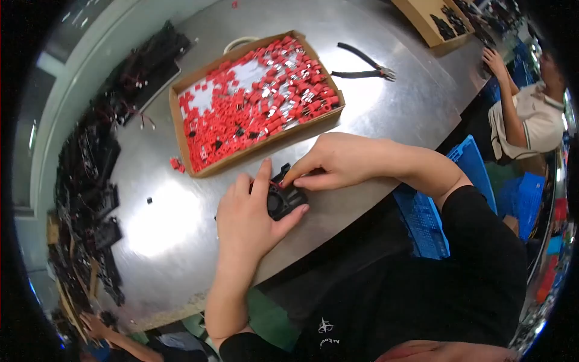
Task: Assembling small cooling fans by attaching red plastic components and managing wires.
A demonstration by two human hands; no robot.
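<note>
A black plastic housing (278, 205) with a round, fan-like opening rests on the metal table. My left hand (246, 218) is closed around it, thumb along its near edge and fingers over its left side. My right hand (338, 161) pinches at the top of the same housing with thumb and forefinger. A bit of red shows at those fingertips, too covered to tell what it is. Just beyond both hands stands a shallow cardboard box (256, 149), holding many small red plastic connectors (226, 111), some with metal parts.
Cutting pliers (357, 74) lie right of the box. Black parts with wires (99, 181) pile along the left edge. A loose red connector (177, 164) and small black piece (149, 200) lie nearby. Blue crates (422, 223) stand at right. Co-workers (525, 117) sit right and lower left.
</note>
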